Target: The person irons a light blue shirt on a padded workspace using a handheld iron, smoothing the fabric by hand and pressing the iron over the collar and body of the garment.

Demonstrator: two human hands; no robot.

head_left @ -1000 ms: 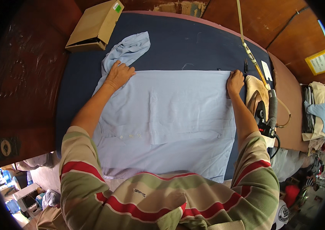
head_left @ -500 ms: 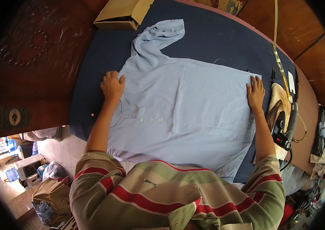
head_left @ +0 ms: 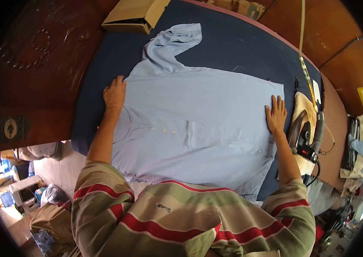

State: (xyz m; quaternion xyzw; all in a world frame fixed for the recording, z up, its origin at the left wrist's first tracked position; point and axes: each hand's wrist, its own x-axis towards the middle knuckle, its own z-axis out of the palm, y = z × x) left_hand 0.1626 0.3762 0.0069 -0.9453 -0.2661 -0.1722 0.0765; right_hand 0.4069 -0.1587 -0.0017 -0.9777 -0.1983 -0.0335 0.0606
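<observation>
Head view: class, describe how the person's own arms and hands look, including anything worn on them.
The left hand and right hand are bare, with no glove or watch visible. The left sleeve and right sleeve are short and loose, in green and beige, each crossed by a red band with thin pale edges.

Soft, fairly even light falls on the shirt (head_left: 215, 103), leaving only faint shadows in its folds, while the dark table (head_left: 254, 55) stays dimmer and the carved panel (head_left: 40, 85) at left carries a dull sheen. Harsh daylight burns out to white at the lower left beyond the floor (head_left: 61, 167). The fisheye bows the table's far edge, black closes in around the rim, and clutter (head_left: 344, 227) at lower right looks smeared and indistinct.
</observation>
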